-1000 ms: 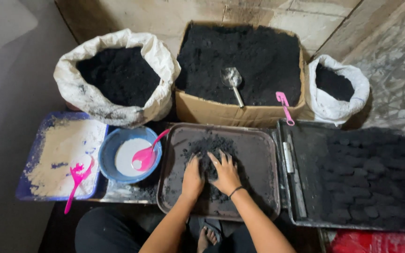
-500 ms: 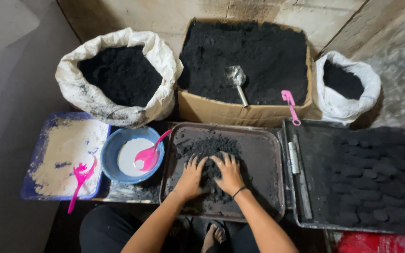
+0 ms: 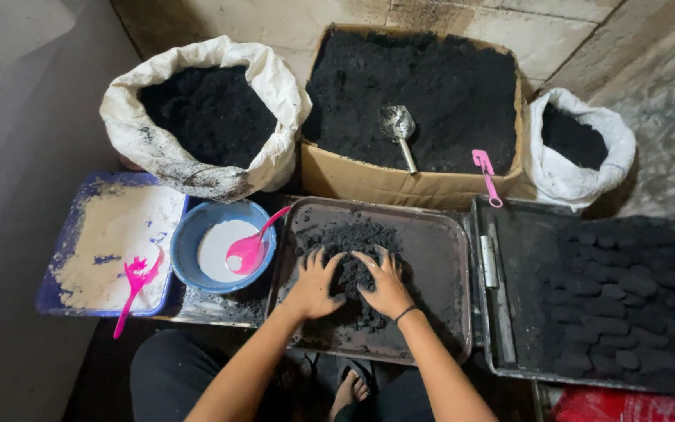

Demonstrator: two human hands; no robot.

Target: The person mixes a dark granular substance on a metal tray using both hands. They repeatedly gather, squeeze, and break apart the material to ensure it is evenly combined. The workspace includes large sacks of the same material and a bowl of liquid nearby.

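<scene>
Your left hand (image 3: 314,283) and your right hand (image 3: 387,283) lie side by side on the heap of black powder (image 3: 351,258) in the dark metal tray (image 3: 439,258); both hands are spread flat, fingers apart, pressing into the powder and closed on nothing. The step in hand looks like kneading or gathering the black mass; the next move, as I judge, calls for drawing the loose grains from beyond your fingertips back under the palms, with even pressure, so nothing goes over the tray rim.

Just left of your left hand stands the blue bowl (image 3: 189,250) with white liquid and a pink spoon (image 3: 248,248); further left is the blue tray (image 3: 64,258) of pale powder with a pink fork (image 3: 136,283). Right of your right hand lies a second tray (image 3: 509,234) holding rows of dark lumps (image 3: 626,297); they seem to be formed pieces, but the light is poor there. Beyond your fingers stand 2 white sacks (image 3: 275,94) and 1 cardboard box (image 3: 400,184) of black powder, with a metal scoop (image 3: 398,129) and a pink tool (image 3: 486,173); the bowl is the nearest thing an elbow could knock.
</scene>
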